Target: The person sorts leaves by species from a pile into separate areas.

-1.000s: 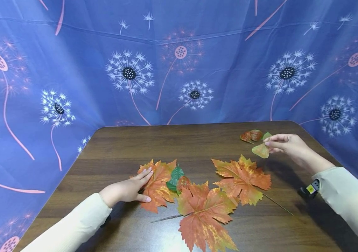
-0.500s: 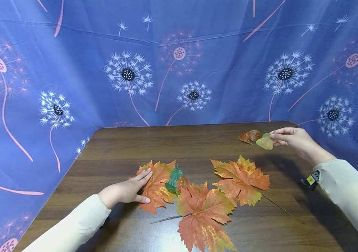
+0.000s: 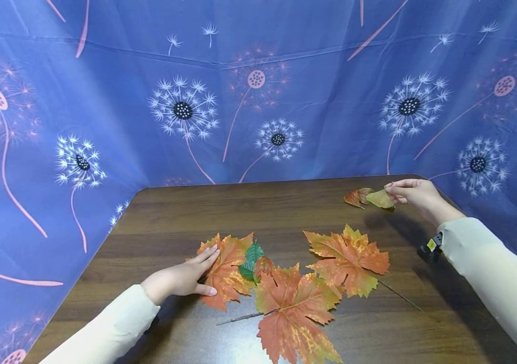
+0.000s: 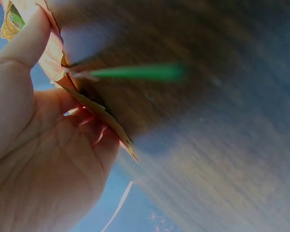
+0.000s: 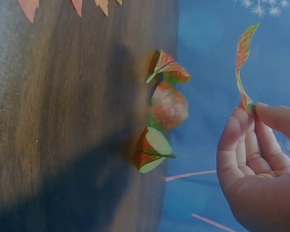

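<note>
Between thumb and forefinger, my right hand (image 3: 417,196) pinches a small yellow-green artificial leaf (image 3: 380,198). Edge-on in the right wrist view, that leaf (image 5: 241,63) curves upward and shows red speckles. Just beyond it on the table lie small red-green leaves (image 3: 355,197); in the right wrist view a folded leaf (image 5: 157,150) is there too. My left hand (image 3: 183,277) rests with fairly straight fingers on an orange maple leaf (image 3: 228,268). A green-tipped stem (image 4: 140,72) sticks out from that leaf in the left wrist view.
A second orange maple leaf (image 3: 296,316) lies at the front, a third maple leaf (image 3: 351,260) right of centre. Dark green leaves (image 3: 250,260) and a small red leaf (image 3: 264,267) sit between them. A blue dandelion-print cloth (image 3: 258,101) hangs behind the wooden table (image 3: 222,207).
My right hand has moved toward the back of the table with the pinched leaf, which now covers most of the green leaf there. My left hand stays on the maple leaf.
</note>
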A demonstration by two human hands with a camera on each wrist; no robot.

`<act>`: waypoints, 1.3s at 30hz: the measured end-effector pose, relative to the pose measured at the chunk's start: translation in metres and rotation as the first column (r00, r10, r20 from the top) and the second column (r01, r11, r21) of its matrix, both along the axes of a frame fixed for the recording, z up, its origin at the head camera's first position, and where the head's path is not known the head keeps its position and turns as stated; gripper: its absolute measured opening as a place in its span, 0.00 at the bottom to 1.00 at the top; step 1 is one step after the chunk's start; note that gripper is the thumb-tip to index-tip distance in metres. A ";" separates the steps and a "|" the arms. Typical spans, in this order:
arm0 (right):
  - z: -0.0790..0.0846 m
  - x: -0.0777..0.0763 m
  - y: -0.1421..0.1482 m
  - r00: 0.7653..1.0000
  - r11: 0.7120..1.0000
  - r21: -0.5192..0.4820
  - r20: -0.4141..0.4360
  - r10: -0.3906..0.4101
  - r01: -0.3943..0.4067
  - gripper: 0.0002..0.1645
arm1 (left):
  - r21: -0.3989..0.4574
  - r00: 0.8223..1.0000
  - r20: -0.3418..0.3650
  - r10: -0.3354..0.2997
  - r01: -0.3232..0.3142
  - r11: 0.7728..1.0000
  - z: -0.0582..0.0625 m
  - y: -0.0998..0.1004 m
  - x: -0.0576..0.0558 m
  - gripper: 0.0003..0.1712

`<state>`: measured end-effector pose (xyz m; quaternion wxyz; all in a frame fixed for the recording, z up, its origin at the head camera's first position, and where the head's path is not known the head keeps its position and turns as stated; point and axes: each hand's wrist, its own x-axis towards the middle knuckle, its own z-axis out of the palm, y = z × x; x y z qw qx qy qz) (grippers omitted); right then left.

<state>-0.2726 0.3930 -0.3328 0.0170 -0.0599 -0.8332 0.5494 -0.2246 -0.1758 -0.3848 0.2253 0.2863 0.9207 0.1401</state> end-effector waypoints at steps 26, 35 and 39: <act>-0.039 -0.017 0.004 0.974 0.973 -0.107 -0.079 -0.213 0.204 0.02 | -0.001 1.000 -0.026 -0.013 0.013 1.000 -0.003 0.000 -0.001 0.54; -0.053 -0.014 0.007 0.940 0.939 -0.073 -0.044 -0.339 0.336 0.07 | 0.006 1.000 -0.014 -0.015 0.015 1.000 -0.001 -0.001 -0.002 0.53; -0.052 -0.010 0.005 0.950 0.951 -0.034 -0.045 -0.309 0.308 0.19 | 0.007 1.000 -0.011 -0.019 0.019 1.000 -0.002 -0.001 -0.003 0.53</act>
